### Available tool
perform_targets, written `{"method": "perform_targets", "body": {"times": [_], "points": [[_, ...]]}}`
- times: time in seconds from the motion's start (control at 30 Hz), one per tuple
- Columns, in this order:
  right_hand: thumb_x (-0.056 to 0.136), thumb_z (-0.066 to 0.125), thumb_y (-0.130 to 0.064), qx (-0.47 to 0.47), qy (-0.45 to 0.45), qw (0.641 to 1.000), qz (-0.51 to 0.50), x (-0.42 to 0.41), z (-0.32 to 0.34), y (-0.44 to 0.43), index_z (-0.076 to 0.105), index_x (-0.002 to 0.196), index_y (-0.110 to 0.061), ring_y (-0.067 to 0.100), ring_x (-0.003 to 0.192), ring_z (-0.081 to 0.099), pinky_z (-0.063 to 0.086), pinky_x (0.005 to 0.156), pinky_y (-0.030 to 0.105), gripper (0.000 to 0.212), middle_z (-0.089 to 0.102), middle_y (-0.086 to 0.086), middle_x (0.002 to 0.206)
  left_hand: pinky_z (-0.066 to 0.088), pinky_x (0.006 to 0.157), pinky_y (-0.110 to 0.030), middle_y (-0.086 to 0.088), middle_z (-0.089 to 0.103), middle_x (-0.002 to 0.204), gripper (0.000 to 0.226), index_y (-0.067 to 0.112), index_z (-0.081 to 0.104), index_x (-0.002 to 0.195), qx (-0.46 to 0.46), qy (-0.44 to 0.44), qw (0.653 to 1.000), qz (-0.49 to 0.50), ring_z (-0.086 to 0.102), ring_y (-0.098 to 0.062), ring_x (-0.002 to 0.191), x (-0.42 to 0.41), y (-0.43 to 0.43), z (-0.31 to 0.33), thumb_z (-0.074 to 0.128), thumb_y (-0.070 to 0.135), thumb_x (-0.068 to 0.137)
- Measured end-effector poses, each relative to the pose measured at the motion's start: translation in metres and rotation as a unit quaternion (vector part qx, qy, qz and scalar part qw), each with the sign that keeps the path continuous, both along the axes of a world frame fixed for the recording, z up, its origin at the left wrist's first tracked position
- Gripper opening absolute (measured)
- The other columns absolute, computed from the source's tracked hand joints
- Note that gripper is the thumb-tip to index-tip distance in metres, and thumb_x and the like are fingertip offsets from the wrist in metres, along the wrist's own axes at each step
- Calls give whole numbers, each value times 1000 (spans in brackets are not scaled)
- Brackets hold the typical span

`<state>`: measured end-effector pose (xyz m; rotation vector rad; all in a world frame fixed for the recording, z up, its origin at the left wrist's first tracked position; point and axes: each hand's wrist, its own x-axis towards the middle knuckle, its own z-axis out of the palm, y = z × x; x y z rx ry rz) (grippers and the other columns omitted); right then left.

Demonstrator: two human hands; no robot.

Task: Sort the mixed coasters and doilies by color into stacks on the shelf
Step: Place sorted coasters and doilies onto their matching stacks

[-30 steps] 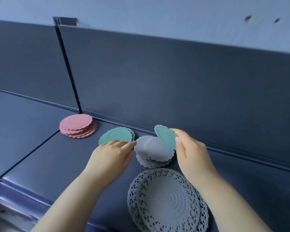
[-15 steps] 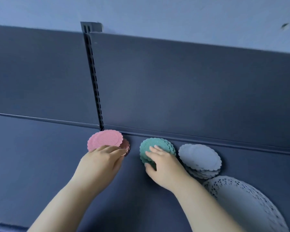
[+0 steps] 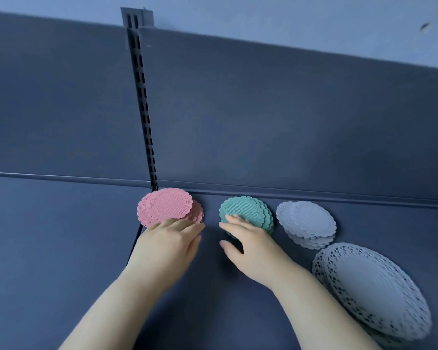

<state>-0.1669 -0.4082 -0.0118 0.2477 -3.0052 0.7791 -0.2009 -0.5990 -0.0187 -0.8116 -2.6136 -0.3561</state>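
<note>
Touching pink stack (image 3: 167, 207) w/ L hand (image 3: 167, 245), R hand (image 3: 250, 245) on green stack (image 3: 245, 209).

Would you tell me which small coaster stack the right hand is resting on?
The green scalloped coaster stack in the middle: the right hand rests on it, not the pink scalloped coaster stack or the grey scalloped coaster stack.

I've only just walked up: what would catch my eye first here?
Three small stacks of scalloped coasters stand in a row at the back of the dark shelf: a pink stack left, a green stack in the middle, a pale grey stack right. The left hand touches the pink one's near edge and the right hand rests fingers on the green one. Nearer, at the right, lies a pile of large lace doilies.
</note>
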Motion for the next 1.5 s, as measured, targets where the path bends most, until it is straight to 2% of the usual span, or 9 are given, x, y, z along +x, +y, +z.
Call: {"method": "perform_targets", "body": {"times": [0.07, 0.17, 0.33, 0.53, 0.77, 0.93, 1.03, 1.27, 1.5], "points": [[94, 47, -33, -32, 1, 999, 3, 7, 4, -2, 42, 137, -29, -17, 128, 8, -5, 95, -5, 43, 26, -15, 150, 52, 57, -30, 11, 72, 86, 39, 23, 75, 91, 2, 5, 1000, -5, 68, -18, 74, 6, 2, 1, 38, 32, 83], [93, 47, -34, -42, 11, 999, 10, 18, 9, -1, 43, 135, -31, -22, 124, 9, -2, 89, -10, 42, 29, -19, 147, 53, 61, -28, 10, 72, 86, 38, 23, 75, 92, 2, 5, 1000, -11, 69, -17, 75, 15, 11, 2, 39, 32, 83], [94, 43, -40, -5, 35, 999, 7, 47, 18, 23, 39, 137, -35, -11, 135, 11, 8, 102, 6, 43, 25, -21, 149, 54, 63, -30, 10, 71, 87, 38, 24, 73, 97, -20, -4, 1000, -17, 68, -17, 77, 41, 34, 6, 39, 35, 84], [92, 41, -48, 3, 34, 999, -14, 105, 18, 89, 35, 138, -38, -5, 138, 7, 13, 114, 23, 47, 21, -21, 150, 53, 62, -31, 9, 71, 85, 37, 23, 73, 97, -35, -1, 999, -8, 68, -19, 76, 97, 94, 13, 40, 37, 86], [92, 37, -51, 56, 48, 995, -61, 218, 20, 214, 32, 139, -38, -3, 138, 13, 9, 111, 17, 49, 25, -22, 148, 53, 65, -29, 12, 71, 87, 35, 27, 72, 98, -30, -12, 998, -45, 68, -16, 79, 194, 215, 17, 41, 39, 86], [91, 47, -44, -39, 21, 992, -115, 276, 14, 272, 42, 134, -38, -6, 126, 35, 25, 101, 12, 44, 41, -24, 138, 54, 63, -29, 12, 70, 84, 34, 27, 71, 97, -39, -15, 998, -51, 67, -16, 74, 243, 265, 9, 42, 38, 85], [92, 47, -43, -54, -1, 991, -122, 300, 6, 291, 43, 133, -38, -6, 122, 38, 27, 97, 11, 42, 43, -24, 135, 53, 59, -29, 12, 70, 82, 35, 26, 73, 95, -51, -12, 998, -46, 66, -16, 69, 259, 278, 6, 41, 38, 85], [92, 47, -39, -62, 7, 990, -129, 308, 6, 313, 47, 129, -39, -14, 112, 35, 25, 94, 9, 37, 42, -31, 122, 52, 58, -29, 13, 70, 83, 34, 27, 73, 93, -43, -8, 998, -40, 66, -16, 69, 265, 292, 3, 42, 38, 84], [91, 50, -37, -65, 33, 987, -142, 276, 10, 319, 52, 125, -38, -8, 116, 44, 33, 99, 15, 34, 49, -28, 122, 53, 59, -29, 14, 70, 85, 34, 28, 72, 98, -3, 1, 999, -39, 67, -16, 72, 231, 298, 14, 41, 35, 83]]}}
